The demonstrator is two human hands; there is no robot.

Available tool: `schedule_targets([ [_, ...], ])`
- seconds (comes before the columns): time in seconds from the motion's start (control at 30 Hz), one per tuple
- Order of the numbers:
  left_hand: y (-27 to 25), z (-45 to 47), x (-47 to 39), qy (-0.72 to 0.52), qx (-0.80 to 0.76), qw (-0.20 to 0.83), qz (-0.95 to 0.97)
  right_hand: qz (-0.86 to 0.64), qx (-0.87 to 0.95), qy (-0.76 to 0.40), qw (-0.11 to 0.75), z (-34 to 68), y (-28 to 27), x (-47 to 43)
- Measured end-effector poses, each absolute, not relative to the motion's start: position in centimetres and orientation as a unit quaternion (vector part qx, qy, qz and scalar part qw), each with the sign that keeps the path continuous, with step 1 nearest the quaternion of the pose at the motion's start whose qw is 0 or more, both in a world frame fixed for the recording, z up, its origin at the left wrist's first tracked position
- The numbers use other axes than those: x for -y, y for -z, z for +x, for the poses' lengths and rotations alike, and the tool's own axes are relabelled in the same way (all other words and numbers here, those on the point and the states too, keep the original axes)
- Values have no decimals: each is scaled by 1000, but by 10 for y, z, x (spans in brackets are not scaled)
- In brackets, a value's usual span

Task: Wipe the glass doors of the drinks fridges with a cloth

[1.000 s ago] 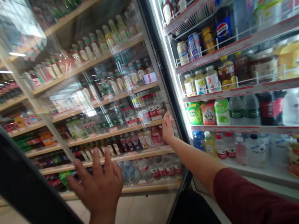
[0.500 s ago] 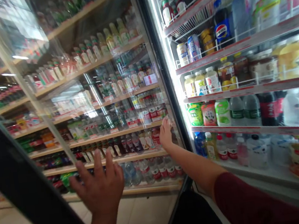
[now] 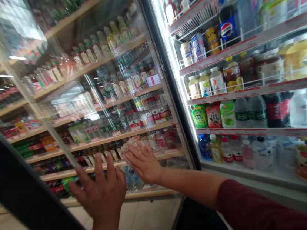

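In the head view, the glass door (image 3: pixel 88 82) of the drinks fridge stands open before me. My left hand (image 3: pixel 102 188) is held up at the glass, fingers spread, with no object visible in it; whether the palm touches is hidden. My right hand (image 3: pixel 144 161) reaches across to the lower middle of the pane, its fingers stretched out flat against or very near the glass. A pale, blurred patch shows just past its fingertips; I cannot tell whether it is a cloth or a reflection.
A black door frame (image 3: pixel 24 183) slants along the left. To the right, the lit fridge holds bottles and cans, including a Pepsi bottle (image 3: pixel 226 24), behind wire shelf fronts. Wooden shelves (image 3: pixel 141 129) of bottles show through or in the glass. Pale floor tiles (image 3: pixel 135 221) lie below.
My right hand has moved left and slightly down across the glass, from near the door's right edge towards my left hand. The left hand has hardly moved.
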State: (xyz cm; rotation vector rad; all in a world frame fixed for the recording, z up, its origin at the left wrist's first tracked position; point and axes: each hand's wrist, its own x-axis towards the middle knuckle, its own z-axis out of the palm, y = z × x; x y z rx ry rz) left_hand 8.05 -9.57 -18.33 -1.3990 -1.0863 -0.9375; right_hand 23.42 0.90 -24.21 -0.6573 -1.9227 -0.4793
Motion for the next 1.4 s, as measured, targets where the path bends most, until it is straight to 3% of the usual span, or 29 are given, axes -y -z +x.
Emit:
schedule_targets([
  [0.23,185,79,95,422,464,481,-612,-245,807,228,487,235,229,-4],
  [0.57,185,80,93,426,457,496,-603,-363,722,78,584,251,145,-30],
  [0.9,184,83,96,401,462,521,-595,-431,617,-23,658,268,183,-67],
  [1.07,184,87,96,431,461,505,-590,-438,664,23,606,250,249,-44],
  [1.2,184,91,97,451,461,483,-591,-359,749,117,544,230,286,-14],
  [1.4,184,83,100,405,467,500,-606,-295,775,143,541,224,217,-2],
])
